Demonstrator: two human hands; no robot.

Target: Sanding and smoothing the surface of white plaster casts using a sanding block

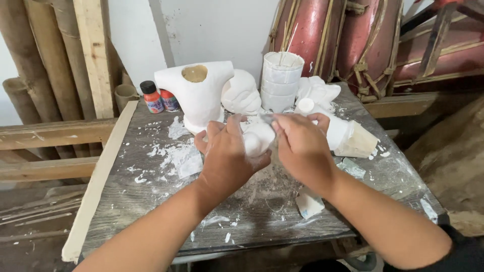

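Both forearms reach forward over the table. The left hand cups a white plaster piece, grip closed around it; the right hand pinches its upper edge.

1. The white piece held between the left hand and the right hand looks like matt plaster, chalky and smooth.
2. The torso-shaped cast is the same matt white plaster, with a dull tan opening at the neck.
3. The desk is grey, weathered wood, rough-grained and smeared with dried white splashes and powder.
4. The white tub looks like plastic crusted with plaster.
5. The two small paint bottles are glossy plastic with dark caps.
6. The poles at the left are dry, matt bamboo.
7. The red drums have a worn, slightly glossy painted surface.
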